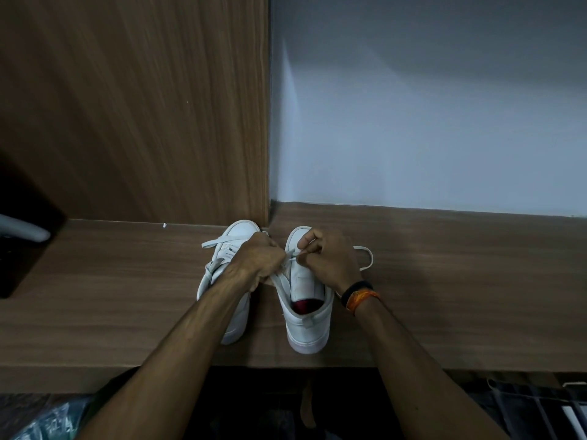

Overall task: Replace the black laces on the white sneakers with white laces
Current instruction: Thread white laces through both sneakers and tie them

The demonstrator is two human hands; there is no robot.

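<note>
White canvas and white cord are nearly all that shows at the centre of the brown worktop (127,296): two sneakers side by side, toes toward the wall. The left sneaker (236,315) already carries white lacing, its loose ends trailing off beyond the left hand's knuckles. The right sneaker (306,325) sits directly beneath both hands, its red lining visible just behind them.

The left hand (262,260) has its fingers curled down over the inner edge of the right sneaker's opening; it seems to be holding the tongue or a lace end there, though exactly what is inside the grip is hidden. The right hand (327,258) pinches a thin white lace (293,256) between thumb and fingertips, the strand stretched taut across the short gap to the left hand. A slack loop of the same lace (365,258) lies on the worktop just past the right hand's outer side. No black lace is in view.

The lace looks light, soft and limp, so it will flop and twist unless held close to its stiff tip; that tip is the sensible place to take hold for pushing through an eyelet. The sneaker is light enough to slide when the lace is tugged, so the left hand probably has to brace it near the eyelets.
</note>
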